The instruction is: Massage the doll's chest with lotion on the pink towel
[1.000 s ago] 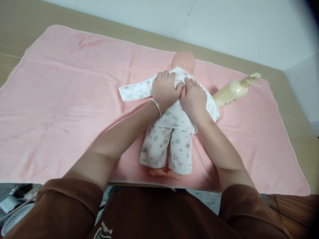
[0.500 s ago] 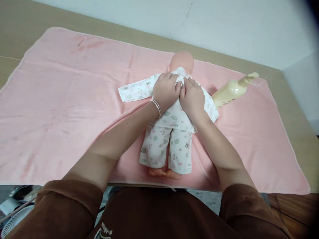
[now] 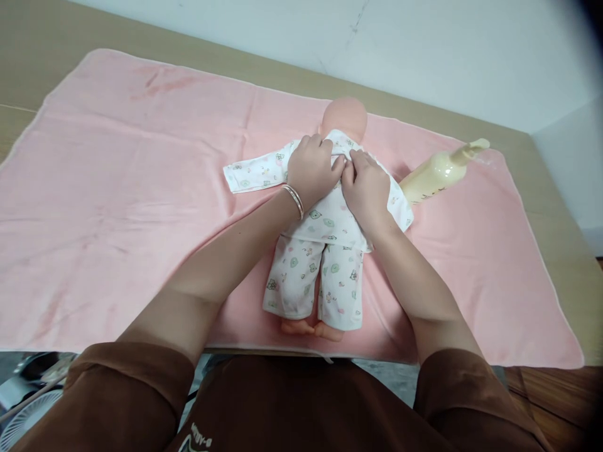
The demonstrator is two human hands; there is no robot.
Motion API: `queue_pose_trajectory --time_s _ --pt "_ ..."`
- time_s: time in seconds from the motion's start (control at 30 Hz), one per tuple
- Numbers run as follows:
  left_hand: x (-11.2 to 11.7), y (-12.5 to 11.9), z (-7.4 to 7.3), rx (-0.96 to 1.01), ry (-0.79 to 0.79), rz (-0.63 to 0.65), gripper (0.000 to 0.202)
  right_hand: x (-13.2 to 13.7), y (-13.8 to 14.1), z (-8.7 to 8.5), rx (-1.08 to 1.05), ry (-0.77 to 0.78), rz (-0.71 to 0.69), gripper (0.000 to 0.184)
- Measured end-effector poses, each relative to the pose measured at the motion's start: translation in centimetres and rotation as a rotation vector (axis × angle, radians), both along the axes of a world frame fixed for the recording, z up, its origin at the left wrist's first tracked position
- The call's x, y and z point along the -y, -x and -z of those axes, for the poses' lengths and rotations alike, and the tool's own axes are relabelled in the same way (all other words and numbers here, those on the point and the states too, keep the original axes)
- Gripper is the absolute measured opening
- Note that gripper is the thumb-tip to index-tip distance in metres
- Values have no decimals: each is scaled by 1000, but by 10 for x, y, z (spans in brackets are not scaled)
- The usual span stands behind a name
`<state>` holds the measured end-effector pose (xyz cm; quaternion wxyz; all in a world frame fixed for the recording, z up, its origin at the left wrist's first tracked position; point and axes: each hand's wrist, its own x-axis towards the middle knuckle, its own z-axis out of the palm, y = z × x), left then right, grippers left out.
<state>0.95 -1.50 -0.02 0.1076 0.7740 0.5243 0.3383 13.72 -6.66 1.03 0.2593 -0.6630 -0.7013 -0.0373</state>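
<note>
A baby doll lies on a pink blanket, its head away from me and its bare feet towards me. It wears a white printed pajama top and matching pajama pants. My left hand pinches a fold of the top at the upper back or chest, just below the neck; which side of the doll faces up I cannot tell. Close beside it, my right hand pinches the same cloth, thumbs almost touching. One sleeve stretches flat to the left.
A cream pump bottle is at the doll's right, leaning in view, partly behind the top. The blanket covers most of a wooden table, which meets a white wall. A white slatted round object shows below the table at lower left.
The bunched cloth between my fingers has spread a little flatter below the neck. My hands have moved slightly apart; the doll and bottle stay put.
</note>
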Motion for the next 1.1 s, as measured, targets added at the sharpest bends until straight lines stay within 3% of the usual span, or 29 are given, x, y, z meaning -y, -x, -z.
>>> queue_pose_trajectory --time_s 0.1,0.33,0.6,0.83,1.1 --pt "-1 1 0 -34 1 -22 44 -1 -1 1 -3 5 11 47" --pt "-13 2 10 55 -54 103 41 -24 -20 6 11 84 -100 52" --pt "6 0 2 34 20 5 43 2 4 -4 46 45 49 50" --pt "-5 3 0 -40 69 54 50 -16 -16 -1 28 130 -66 55" --pt "-2 2 9 134 -27 43 40 -8 -13 -6 96 62 -61 54"
